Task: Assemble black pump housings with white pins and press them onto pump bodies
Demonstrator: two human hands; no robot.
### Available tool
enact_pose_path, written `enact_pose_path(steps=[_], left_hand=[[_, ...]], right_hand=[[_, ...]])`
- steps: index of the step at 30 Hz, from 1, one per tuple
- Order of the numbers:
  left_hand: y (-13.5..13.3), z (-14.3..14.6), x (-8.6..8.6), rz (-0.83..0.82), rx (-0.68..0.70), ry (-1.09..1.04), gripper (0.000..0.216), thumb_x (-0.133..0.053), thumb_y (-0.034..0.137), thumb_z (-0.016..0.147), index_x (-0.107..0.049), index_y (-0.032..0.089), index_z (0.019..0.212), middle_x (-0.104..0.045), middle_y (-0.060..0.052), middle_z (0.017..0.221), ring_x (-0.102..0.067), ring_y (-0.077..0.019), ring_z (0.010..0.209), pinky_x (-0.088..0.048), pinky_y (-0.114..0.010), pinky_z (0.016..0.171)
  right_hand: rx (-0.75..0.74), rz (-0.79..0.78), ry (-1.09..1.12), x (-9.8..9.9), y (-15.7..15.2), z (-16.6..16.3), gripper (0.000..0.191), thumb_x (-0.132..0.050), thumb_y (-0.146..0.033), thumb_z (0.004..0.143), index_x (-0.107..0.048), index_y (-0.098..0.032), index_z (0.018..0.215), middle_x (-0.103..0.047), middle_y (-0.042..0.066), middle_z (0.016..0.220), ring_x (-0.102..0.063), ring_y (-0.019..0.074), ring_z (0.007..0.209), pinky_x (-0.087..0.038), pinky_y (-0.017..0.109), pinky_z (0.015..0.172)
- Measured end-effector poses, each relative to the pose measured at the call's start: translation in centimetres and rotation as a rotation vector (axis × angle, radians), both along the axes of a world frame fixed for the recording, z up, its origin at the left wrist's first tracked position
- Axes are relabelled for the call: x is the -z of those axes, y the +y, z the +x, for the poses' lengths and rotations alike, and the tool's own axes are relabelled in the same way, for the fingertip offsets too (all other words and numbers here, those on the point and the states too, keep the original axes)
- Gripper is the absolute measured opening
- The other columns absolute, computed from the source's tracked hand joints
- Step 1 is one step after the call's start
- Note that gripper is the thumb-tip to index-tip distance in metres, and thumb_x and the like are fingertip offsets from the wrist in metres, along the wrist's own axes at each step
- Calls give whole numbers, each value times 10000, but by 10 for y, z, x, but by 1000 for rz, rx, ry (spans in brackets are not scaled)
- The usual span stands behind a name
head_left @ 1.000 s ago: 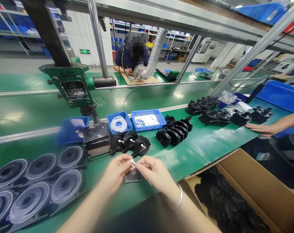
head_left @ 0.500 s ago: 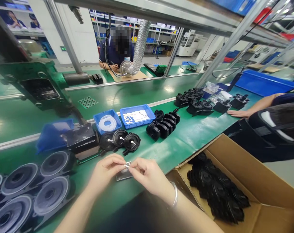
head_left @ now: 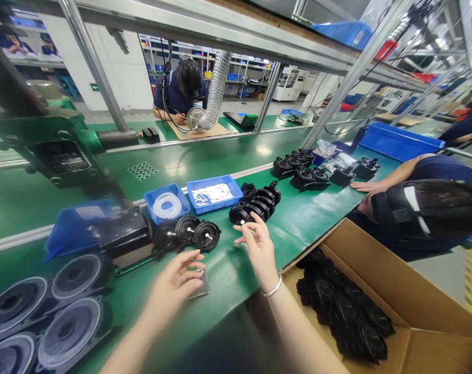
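My left hand (head_left: 177, 280) hovers low over the green bench, fingers slightly spread and nothing seen in them. Partly under its fingertips lies a small flat grey plate (head_left: 202, 286). Farther forward and to the right, my right hand (head_left: 259, 246) pinches a small white part (head_left: 242, 223) between its fingertips. Just beyond that hand is a row of black ribbed housings (head_left: 265, 202) lying on the bench. Left of it sit several round black covers (head_left: 206, 235), each with a white stem at its centre.
Blue trays hold white tubing (head_left: 166, 206) and small white pieces (head_left: 216, 193). A green press (head_left: 64, 148) stands left, near large round black parts (head_left: 70, 332). An open carton (head_left: 415, 291) of black parts is at right, beside a co-worker (head_left: 434, 197). Another person (head_left: 183, 88) sits opposite.
My hands have parted. The right one has moved forward and right with the small white part, toward the black housings. My left hand has opened and stays over the grey plate.
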State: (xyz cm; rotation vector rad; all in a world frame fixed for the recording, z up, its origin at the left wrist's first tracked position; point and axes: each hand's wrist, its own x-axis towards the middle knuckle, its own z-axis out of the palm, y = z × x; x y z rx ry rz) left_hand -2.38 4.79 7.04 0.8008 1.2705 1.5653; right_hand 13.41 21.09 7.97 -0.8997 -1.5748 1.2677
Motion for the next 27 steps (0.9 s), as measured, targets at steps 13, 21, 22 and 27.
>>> enact_pose_path(steps=[13, 21, 22, 27], left_hand=[[-5, 10, -26, -48, 97, 36, 800, -831, 182, 671, -496, 289, 1389, -403, -102, 1513, -398, -317, 1385, -362, -438, 1135], [-8, 4, -26, -21, 79, -161, 434, -794, 376, 747, -693, 256, 1152, -665, -84, 1224, -596, -293, 1169, -486, -394, 1009], [-8, 3, -24, -18, 47, -284, 432, -775, 415, 764, -687, 250, 1154, -685, -84, 1180, -632, -288, 1104, -516, -409, 966], [-7, 0, -17, 35, -91, -635, 405, -679, 478, 843, -692, 157, 1090, -701, -111, 1112, -662, -279, 1014, -534, -473, 938]], right_hand=[[-590, 268, -400, -63, -35, 34, 122, -573, -286, 935, -673, -231, 892, -611, 65, 1234, -575, 196, 1152, -424, 305, 995], [-673, 277, -139, -66, -67, 1, 91, -557, -222, 941, -648, -222, 934, -654, 82, 1192, -559, 220, 1217, -440, 372, 1031], [-574, 229, -74, -65, -66, 1, 88, -555, -231, 945, -641, -225, 931, -694, 74, 1072, -624, 217, 1114, -486, 368, 967], [-431, -199, 7, -49, -63, -2, 130, -552, -334, 959, -571, -212, 917, -631, -44, 600, -596, 112, 441, -482, 240, 502]])
